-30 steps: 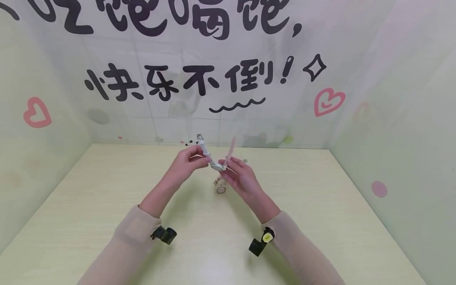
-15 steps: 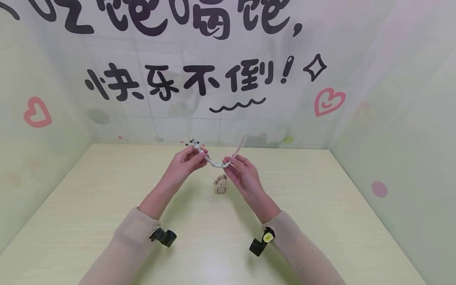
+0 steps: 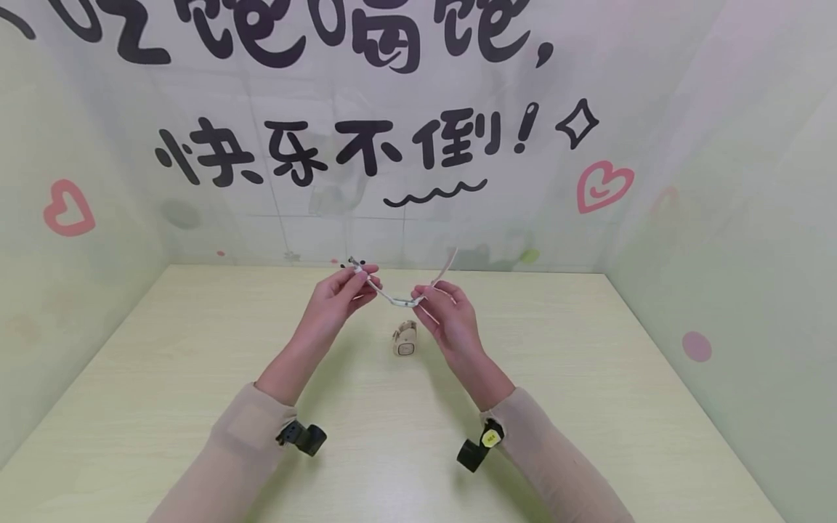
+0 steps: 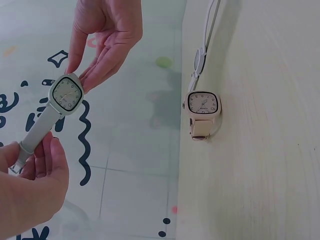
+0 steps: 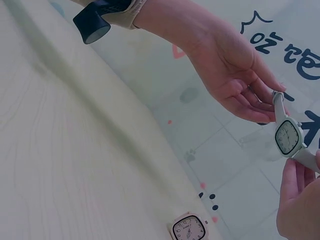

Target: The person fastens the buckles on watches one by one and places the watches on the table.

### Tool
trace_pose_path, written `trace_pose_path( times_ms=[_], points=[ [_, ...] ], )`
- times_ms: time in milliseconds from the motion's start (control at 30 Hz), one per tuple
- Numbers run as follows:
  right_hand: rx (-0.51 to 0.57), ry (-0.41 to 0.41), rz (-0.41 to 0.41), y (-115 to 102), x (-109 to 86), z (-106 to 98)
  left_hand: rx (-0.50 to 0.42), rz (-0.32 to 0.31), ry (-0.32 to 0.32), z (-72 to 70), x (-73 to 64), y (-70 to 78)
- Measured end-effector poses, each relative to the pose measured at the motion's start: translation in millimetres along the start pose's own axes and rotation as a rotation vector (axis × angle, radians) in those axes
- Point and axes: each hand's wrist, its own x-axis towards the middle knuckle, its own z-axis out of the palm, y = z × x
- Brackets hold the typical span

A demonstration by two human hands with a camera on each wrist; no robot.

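Above the table a white wristwatch (image 3: pixel 405 302) with a square dial hangs in a shallow curve between both hands. The left hand (image 3: pixel 338 294) pinches the strap close to its metal buckle. On the other side, the right hand (image 3: pixel 451 314) grips the second strap right by the case, and that strap's free end sticks up past the fingers. The left wrist view shows the dial (image 4: pixel 67 94) face on, with the left fingers (image 4: pixel 56 155) under the strap. Below the hands, a beige wristwatch (image 3: pixel 405 340) with its strap looped stands on the table.
Another white wristwatch (image 4: pixel 200 61) lies behind the beige one in the left wrist view; the right hand hides it in the head view. A printed wall sheet (image 3: pixel 366 211) rises at the table's (image 3: pixel 196 436) back edge. Black wrist cameras (image 3: pixel 306 437) are strapped to both sleeves.
The white wristwatch has tipped from slanted to nearly edge-on in the head view, and its straps have spread wider. Its buckle end moved left and down; the free end swung right.
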Motion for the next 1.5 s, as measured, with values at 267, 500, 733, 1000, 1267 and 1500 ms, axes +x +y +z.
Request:
trace_pose_path(
  times_ms=[267,500,733,1000,1267,1500],
  points=[
    [-0.114,-0.044,-0.1,-1.8,-5.0,1.0,-0.045,0.02,0.023,1.4,-0.5,0.7],
    [-0.188,-0.058,-0.165,-0.4,-6.1,2.3,-0.144,0.031,0.05,3.9,-0.9,4.8],
    [-0.229,-0.085,-0.217,0.6,-8.3,3.3,-0.241,0.042,0.05,4.4,-1.2,6.1],
    [-0.294,-0.111,-0.279,1.8,-9.8,5.9,-0.2,0.04,0.047,1.2,-3.9,5.3],
    [-0.347,-0.13,-0.302,2.9,-9.8,5.5,-0.19,0.032,0.04,0.0,-4.8,5.7],
    [-0.365,-0.15,-0.319,3.8,-10.3,5.7,-0.163,0.034,0.036,-0.6,-6.9,5.7]
  ],
)
